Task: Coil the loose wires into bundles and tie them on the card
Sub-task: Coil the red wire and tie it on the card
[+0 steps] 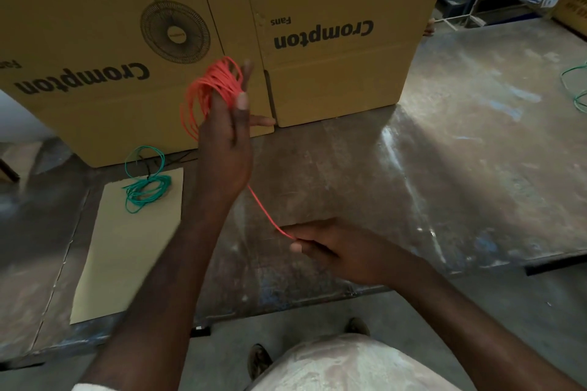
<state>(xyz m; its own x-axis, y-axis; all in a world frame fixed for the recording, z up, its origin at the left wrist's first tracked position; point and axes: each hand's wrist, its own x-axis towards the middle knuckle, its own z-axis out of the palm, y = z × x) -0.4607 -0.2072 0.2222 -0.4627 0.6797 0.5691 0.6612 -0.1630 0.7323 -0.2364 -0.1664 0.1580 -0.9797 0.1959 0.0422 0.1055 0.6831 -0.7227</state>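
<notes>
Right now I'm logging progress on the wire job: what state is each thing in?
Orange wire: mostly coiled around the left hand, one strand running down to the right hand.
Left hand: raised, grip shut on the coil.
Right hand: low, pinching the strand.
Green bundle: coiled, lying on the card.
Card: flat on the table.
Green wire: loose at far right.
Boxes: closed, upside down.

Two large cardboard fan boxes [190,25] stand side by side at the rear of the worn metal table [460,174].
</notes>
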